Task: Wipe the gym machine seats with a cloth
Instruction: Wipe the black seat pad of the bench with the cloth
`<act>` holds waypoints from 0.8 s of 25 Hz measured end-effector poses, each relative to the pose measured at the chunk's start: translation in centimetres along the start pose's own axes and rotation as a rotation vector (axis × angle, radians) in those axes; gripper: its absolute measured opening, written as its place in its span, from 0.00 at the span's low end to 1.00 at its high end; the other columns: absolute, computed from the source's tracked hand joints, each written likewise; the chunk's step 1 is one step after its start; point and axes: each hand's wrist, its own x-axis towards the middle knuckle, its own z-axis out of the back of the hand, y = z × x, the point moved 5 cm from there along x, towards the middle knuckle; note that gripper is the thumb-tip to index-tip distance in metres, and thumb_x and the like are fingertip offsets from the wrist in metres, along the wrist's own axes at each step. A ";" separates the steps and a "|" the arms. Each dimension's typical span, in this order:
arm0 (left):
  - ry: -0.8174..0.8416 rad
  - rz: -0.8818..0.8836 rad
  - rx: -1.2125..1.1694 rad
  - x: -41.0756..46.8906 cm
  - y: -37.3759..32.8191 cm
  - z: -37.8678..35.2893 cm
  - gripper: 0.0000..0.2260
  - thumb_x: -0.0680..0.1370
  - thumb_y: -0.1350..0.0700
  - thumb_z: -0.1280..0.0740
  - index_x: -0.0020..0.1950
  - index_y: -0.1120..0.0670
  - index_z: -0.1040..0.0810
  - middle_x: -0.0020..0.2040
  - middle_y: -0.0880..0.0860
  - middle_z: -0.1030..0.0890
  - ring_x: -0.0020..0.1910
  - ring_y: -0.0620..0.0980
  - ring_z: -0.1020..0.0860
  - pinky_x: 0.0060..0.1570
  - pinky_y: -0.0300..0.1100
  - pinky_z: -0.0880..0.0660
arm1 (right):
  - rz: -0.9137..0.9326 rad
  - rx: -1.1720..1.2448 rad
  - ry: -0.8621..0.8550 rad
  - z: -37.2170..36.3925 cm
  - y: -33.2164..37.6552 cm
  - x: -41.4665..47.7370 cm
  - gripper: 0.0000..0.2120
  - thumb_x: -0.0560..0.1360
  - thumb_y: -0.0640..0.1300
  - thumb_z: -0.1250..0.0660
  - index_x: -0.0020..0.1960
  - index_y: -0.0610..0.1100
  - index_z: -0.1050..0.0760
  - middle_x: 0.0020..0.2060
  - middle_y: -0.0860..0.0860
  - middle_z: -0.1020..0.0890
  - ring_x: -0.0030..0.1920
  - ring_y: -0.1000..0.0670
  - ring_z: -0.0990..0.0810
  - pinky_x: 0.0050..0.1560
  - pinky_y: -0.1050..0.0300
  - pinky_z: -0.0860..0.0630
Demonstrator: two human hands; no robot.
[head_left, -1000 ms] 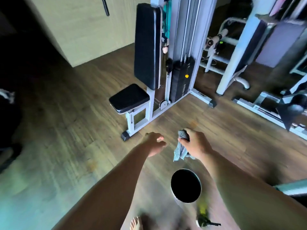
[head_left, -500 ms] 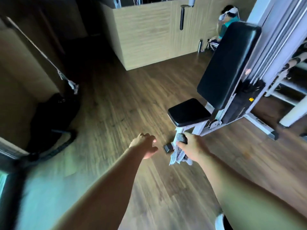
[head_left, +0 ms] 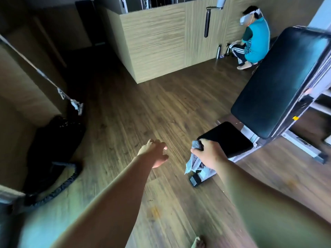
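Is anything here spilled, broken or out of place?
Nothing looks broken. An orange smudge stains the wooden floor in the foreground, and a thick black rope lies loosely piled at the left. The seat looks intact.

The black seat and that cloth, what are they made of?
The seat: probably black vinyl or leather over padding; it looks smooth, with rounded edges. The cloth: grey, fuzzy fabric, maybe microfibre or terry; it hangs in soft folds from the right hand.

A gym: a weight machine with black padded seat [head_left: 227, 138] and backrest [head_left: 281, 81], cable attachment [head_left: 75, 103], battle rope [head_left: 59, 183], wood floor [head_left: 143, 108].
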 end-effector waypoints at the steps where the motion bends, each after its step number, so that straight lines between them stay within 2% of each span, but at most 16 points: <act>1: 0.005 -0.015 0.007 1.9 0.0 0.7 0.22 0.79 0.43 0.33 0.72 0.44 0.27 0.74 0.50 0.31 0.75 0.52 0.36 0.70 0.53 0.31 | -0.014 -0.011 -0.013 0.4 0.0 1.9 0.11 0.74 0.55 0.29 0.44 0.48 0.24 0.37 0.52 0.18 0.40 0.50 0.19 0.39 0.57 0.27; 4: 0.002 -0.087 0.020 7.5 -0.5 2.7 0.21 0.79 0.43 0.33 0.71 0.44 0.27 0.73 0.51 0.29 0.74 0.52 0.35 0.69 0.54 0.30 | -0.070 -0.048 -0.073 2.3 0.0 6.3 0.14 0.74 0.56 0.30 0.48 0.45 0.23 0.39 0.49 0.17 0.41 0.47 0.18 0.43 0.54 0.23; 6: 0.030 -0.147 0.046 11.5 -1.1 3.7 0.21 0.79 0.43 0.33 0.72 0.44 0.27 0.73 0.49 0.29 0.74 0.52 0.34 0.69 0.54 0.30 | -0.131 -0.065 -0.119 3.4 -0.4 8.8 0.15 0.74 0.56 0.30 0.49 0.44 0.23 0.40 0.48 0.17 0.42 0.46 0.19 0.42 0.55 0.24; 9: 0.084 -0.240 0.119 17.8 -2.0 4.4 0.22 0.80 0.43 0.33 0.73 0.45 0.28 0.75 0.50 0.31 0.76 0.52 0.36 0.71 0.53 0.32 | -0.229 -0.049 -0.183 4.5 -1.2 11.9 0.14 0.75 0.56 0.29 0.45 0.46 0.28 0.36 0.49 0.21 0.35 0.50 0.22 0.31 0.62 0.33; 11: 0.099 -0.329 0.173 21.8 -3.0 4.5 0.22 0.79 0.43 0.33 0.72 0.47 0.28 0.75 0.52 0.30 0.75 0.53 0.35 0.72 0.52 0.34 | -0.303 -0.039 -0.242 5.0 -1.9 13.3 0.14 0.75 0.56 0.29 0.45 0.47 0.28 0.37 0.48 0.20 0.32 0.52 0.25 0.27 0.65 0.36; 16: 0.146 -0.596 0.252 29.6 -7.4 4.7 0.22 0.78 0.43 0.32 0.71 0.48 0.26 0.71 0.52 0.24 0.70 0.54 0.29 0.68 0.50 0.30 | -0.547 0.102 -0.445 4.7 -5.3 15.1 0.18 0.72 0.57 0.26 0.54 0.45 0.21 0.43 0.45 0.17 0.41 0.44 0.20 0.40 0.58 0.28; 18: 0.229 -0.694 0.185 30.8 -10.2 3.7 0.23 0.76 0.41 0.32 0.69 0.48 0.24 0.67 0.52 0.21 0.66 0.53 0.25 0.64 0.48 0.26 | -0.644 0.199 -0.505 4.5 -7.5 15.4 0.18 0.70 0.58 0.25 0.51 0.46 0.20 0.39 0.47 0.18 0.40 0.45 0.19 0.40 0.57 0.27; 20: 0.427 -0.730 0.053 30.9 -12.8 1.9 0.24 0.73 0.40 0.31 0.67 0.47 0.22 0.63 0.48 0.18 0.60 0.49 0.21 0.58 0.45 0.24 | -0.732 0.287 -0.537 4.1 -9.6 15.8 0.17 0.69 0.59 0.25 0.47 0.47 0.21 0.35 0.50 0.20 0.35 0.48 0.21 0.34 0.58 0.28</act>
